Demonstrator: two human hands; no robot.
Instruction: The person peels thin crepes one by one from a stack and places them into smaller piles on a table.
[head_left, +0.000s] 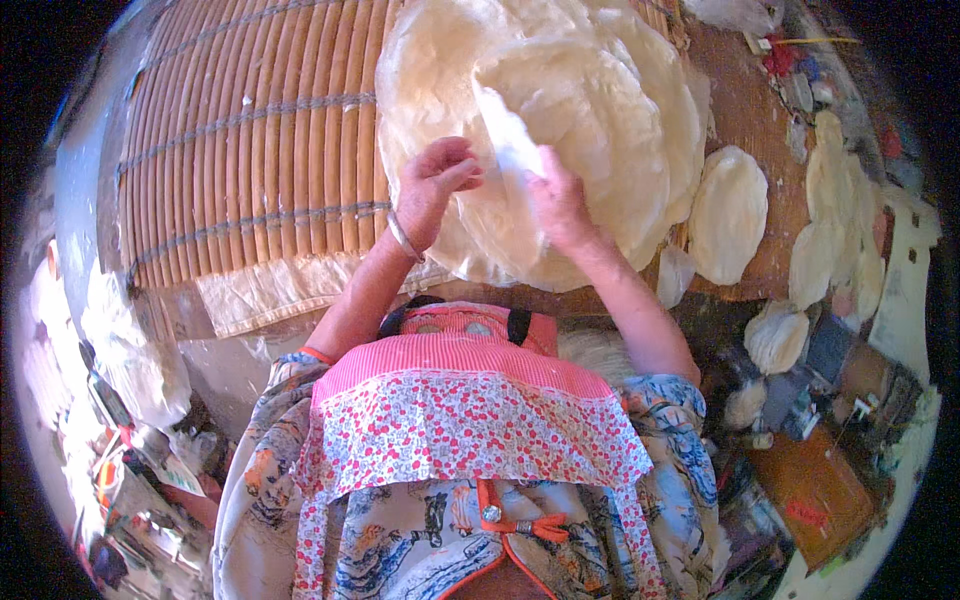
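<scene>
Thin, round, cream-coloured sheets, perhaps dough or silk wadding, lie overlapping in a broad pile (427, 82) before me. My right hand (562, 202) grips the edge of the uppermost sheet (592, 112), whose left side is lifted and folded back, showing a bright white underside. My left hand (441, 184), with a bangle at the wrist, hovers over the pile's left part, fingers curled and apart, with nothing seen in it. A slatted mat (255, 150) of tied rods, bamboo or reed by its look, lies left of the pile.
A smaller oval sheet (727, 215) rests on the brown surface (780, 180) right of the pile, with more sheets (829, 187) beyond. Pale cloth (262, 296) lies along the mat's near edge. Plastic bags (131, 345) are at the left; a brown box (814, 487) is at lower right.
</scene>
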